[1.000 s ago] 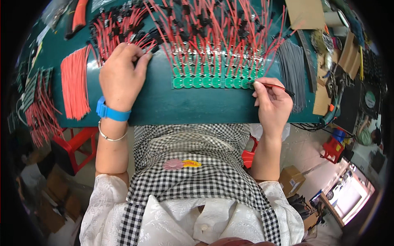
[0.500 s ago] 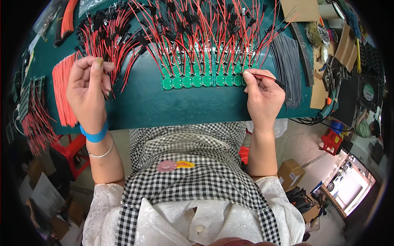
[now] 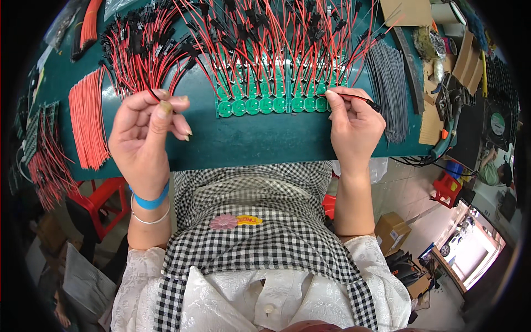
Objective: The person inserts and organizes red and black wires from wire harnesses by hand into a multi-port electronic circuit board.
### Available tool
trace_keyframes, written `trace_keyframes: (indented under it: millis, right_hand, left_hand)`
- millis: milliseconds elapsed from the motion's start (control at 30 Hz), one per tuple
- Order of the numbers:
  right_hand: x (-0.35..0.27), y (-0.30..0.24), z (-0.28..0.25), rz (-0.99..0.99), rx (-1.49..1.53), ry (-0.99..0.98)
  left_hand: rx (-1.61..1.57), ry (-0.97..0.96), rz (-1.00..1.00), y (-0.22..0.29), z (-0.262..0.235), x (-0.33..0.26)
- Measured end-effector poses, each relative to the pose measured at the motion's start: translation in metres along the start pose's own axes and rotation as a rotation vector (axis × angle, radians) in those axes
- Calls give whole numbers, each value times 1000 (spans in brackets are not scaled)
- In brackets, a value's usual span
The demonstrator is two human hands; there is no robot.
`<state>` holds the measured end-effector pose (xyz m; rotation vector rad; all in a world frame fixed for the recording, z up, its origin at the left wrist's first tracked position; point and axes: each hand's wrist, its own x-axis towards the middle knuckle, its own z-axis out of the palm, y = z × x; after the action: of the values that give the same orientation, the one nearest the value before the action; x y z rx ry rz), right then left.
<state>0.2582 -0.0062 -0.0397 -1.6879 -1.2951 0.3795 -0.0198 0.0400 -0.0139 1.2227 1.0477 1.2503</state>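
My left hand point(image 3: 145, 133) is closed in a pinch at the near edge of a heap of connector leads point(image 3: 141, 47). Between its thumb and forefinger is the end of a red-and-black wire lead point(image 3: 148, 87); the lead's far end blends into the heap. My right hand point(image 3: 357, 124) pinches another red-and-black wire lead point(image 3: 357, 98), whose black connector points right. Its fingertips are at the right end of a panel of round green circuit boards point(image 3: 265, 105). Many red and black leads stand up from the panel's rows; the nearest row looks bare.
Loose red wires point(image 3: 88, 124) lie in a bundle left of my left hand. Dark grey wires point(image 3: 390, 94) lie right of the panel, beside a dark bar point(image 3: 407, 72). A soldering iron or similar tool with a teal handle point(image 3: 444, 145) rests at the green table's point(image 3: 238, 146) right edge.
My left hand has moved right and nearer to me, and a lead now shows in its pinch. My right hand stays almost in place with its lead.
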Motion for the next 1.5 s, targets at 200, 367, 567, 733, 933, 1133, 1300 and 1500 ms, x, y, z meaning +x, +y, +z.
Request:
trace_keyframes:
  millis: [200,367,567,733,933,1133,1300,1500]
  right_hand:
    - [3,-4,5,-151,-165,-9]
    - [10,-7,9,-217,-280,-85]
    - [7,-14,11,-89,-283,-13]
    - [-2,-22,7,-25,-34,-75]
    - [-20,-52,-13,16,684,-576]
    - [-4,-41,-43,15,576,-621]
    - [14,-8,-47,374,413,-143]
    - [3,11,-25,267,371,-70]
  left_hand:
    - [-50,-56,-18,1,10,-13]
    - [-113,-149,-139,9,23,-24]
    - [-175,-270,-206,9,41,-24]
    - [-270,-306,-280,7,47,-29]
    - [-190,-581,-427,7,57,-35]
    - [-214,-767,-499,7,45,-24]
    - [1050,-4,465,0,5,28]
    - [1347,-54,407,-19,-17,50]
